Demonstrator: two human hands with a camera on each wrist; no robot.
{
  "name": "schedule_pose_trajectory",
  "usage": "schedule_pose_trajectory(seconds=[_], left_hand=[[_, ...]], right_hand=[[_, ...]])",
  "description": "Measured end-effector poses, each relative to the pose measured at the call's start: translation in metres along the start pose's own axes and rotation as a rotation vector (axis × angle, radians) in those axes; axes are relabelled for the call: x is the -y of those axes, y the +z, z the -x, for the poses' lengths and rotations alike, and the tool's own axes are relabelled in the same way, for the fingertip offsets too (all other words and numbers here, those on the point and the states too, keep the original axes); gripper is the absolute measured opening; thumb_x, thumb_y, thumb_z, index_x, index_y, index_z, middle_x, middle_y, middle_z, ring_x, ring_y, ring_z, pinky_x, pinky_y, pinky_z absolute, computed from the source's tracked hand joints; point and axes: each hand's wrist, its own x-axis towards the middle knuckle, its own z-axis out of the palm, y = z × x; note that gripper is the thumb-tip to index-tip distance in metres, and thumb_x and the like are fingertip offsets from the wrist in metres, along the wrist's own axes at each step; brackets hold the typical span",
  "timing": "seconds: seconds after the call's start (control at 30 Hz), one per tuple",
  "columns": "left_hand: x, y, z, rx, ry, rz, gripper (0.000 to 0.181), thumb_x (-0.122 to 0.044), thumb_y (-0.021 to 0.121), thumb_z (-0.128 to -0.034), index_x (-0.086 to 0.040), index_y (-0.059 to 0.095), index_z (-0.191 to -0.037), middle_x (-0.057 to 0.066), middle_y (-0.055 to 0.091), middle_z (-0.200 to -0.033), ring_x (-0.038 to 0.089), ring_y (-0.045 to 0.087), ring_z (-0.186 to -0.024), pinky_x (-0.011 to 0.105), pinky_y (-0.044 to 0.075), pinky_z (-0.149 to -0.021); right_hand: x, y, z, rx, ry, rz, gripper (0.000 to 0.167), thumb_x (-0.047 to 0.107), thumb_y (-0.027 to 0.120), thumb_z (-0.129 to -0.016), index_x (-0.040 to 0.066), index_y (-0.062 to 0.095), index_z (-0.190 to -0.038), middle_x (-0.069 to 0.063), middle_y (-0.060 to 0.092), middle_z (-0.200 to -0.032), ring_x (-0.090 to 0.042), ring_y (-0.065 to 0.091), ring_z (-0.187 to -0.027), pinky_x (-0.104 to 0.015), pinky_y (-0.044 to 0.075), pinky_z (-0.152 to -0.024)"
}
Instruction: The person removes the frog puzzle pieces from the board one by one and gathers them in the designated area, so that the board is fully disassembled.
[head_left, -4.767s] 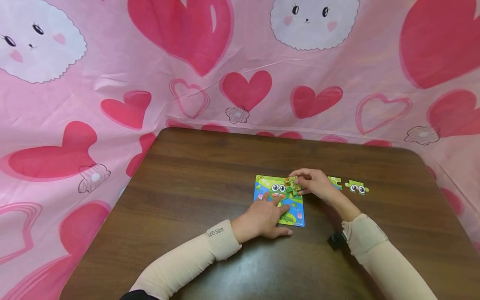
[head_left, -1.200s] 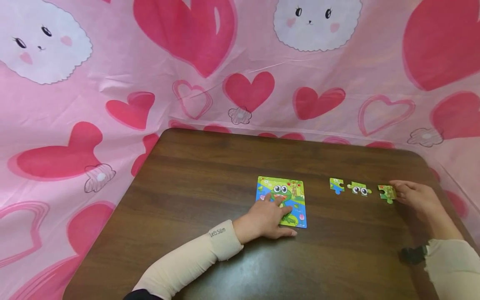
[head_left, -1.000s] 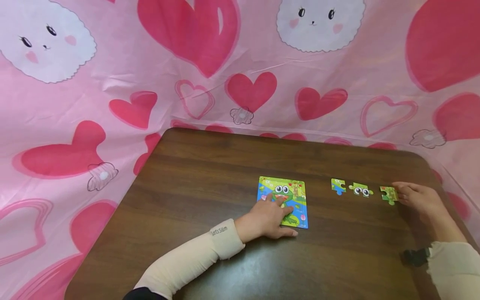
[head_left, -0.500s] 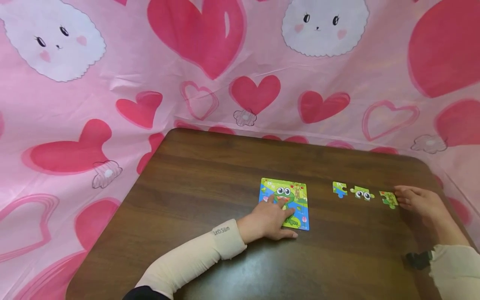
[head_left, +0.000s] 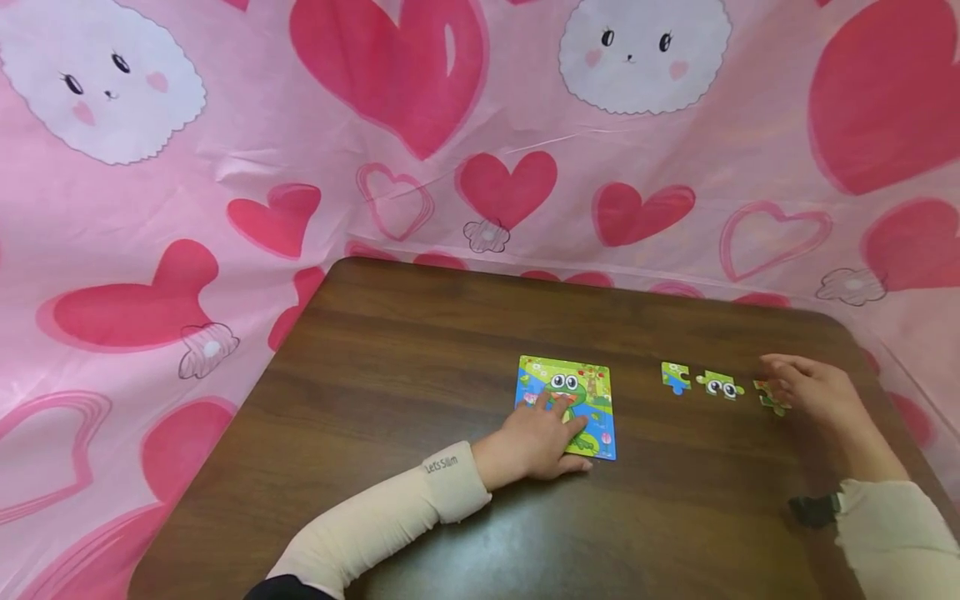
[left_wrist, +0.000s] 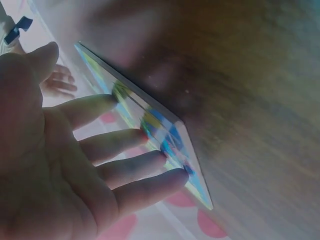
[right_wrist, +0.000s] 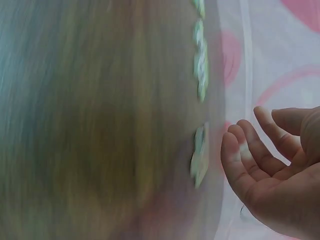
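My left hand (head_left: pixel 536 437) rests with spread, straight fingers on a square frog picture board (head_left: pixel 597 379). In the left wrist view, the fingertips touch the face of the board (left_wrist: pixel 160 122). At the right, my right hand (head_left: pixel 821 396) hovers beside and partly over a green jigsaw piece with a tree print (head_left: pixel 772 398). The right wrist view shows this hand (right_wrist: pixel 272 172) loosely curled, with nothing between its fingers and apart from the piece (right_wrist: pixel 200 157). To its left lie a jigsaw piece with frog eyes (head_left: pixel 720 386) and a blue-green corner piece (head_left: pixel 676 377).
The pieces lie in a row on a brown wooden table (head_left: pixel 420 333), right of the board. A pink cloth (head_left: pixel 525 117) printed with hearts hangs behind the table and along its sides. A black strap (head_left: pixel 813 510) sits at my right wrist.
Earlier my right hand held the tree piece over the board's top right corner. It then set that piece at the row's right end. Now it has let go and shifted slightly left. The left hand stays.
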Motion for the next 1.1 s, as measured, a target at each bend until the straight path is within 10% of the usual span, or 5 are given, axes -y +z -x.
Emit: schedule_pose_trajectory(seconds=[0.3,0.57,1.1], left_hand=[[-0.001,-0.001,0.004,-0.002,-0.002,-0.013,0.072,-0.073,0.045,-0.0952,-0.03,0.044,-0.154,-0.001,0.036,-0.163,0.025,0.041,-0.144,0.043,0.05,-0.102],[-0.002,-0.003,0.012,0.026,0.007,0.004,0.076,-0.073,0.043,-0.0958,-0.029,0.039,-0.157,-0.002,0.036,-0.164,0.028,0.037,-0.15,0.046,0.044,-0.112],[-0.007,0.001,0.029,0.032,0.062,-0.011,0.077,-0.075,0.045,-0.0942,-0.029,0.041,-0.155,-0.002,0.037,-0.163,0.025,0.037,-0.15,0.044,0.046,-0.11]], right_hand=[[0.025,0.053,-0.014,0.015,-0.1,0.06,0.021,0.02,0.052,-0.107,0.033,0.07,-0.107,0.038,0.063,-0.098,0.011,0.067,-0.084,-0.015,0.057,-0.071],[0.042,0.099,-0.03,0.093,-0.055,0.065,0.046,0.031,0.051,-0.107,-0.005,0.054,-0.136,0.032,0.067,-0.102,0.004,0.069,-0.093,-0.019,0.058,-0.08],[0.071,0.178,-0.036,0.226,-0.052,0.086,0.047,0.031,0.051,-0.107,-0.004,0.056,-0.138,-0.024,0.064,-0.127,-0.015,0.07,-0.098,-0.026,0.06,-0.082]])
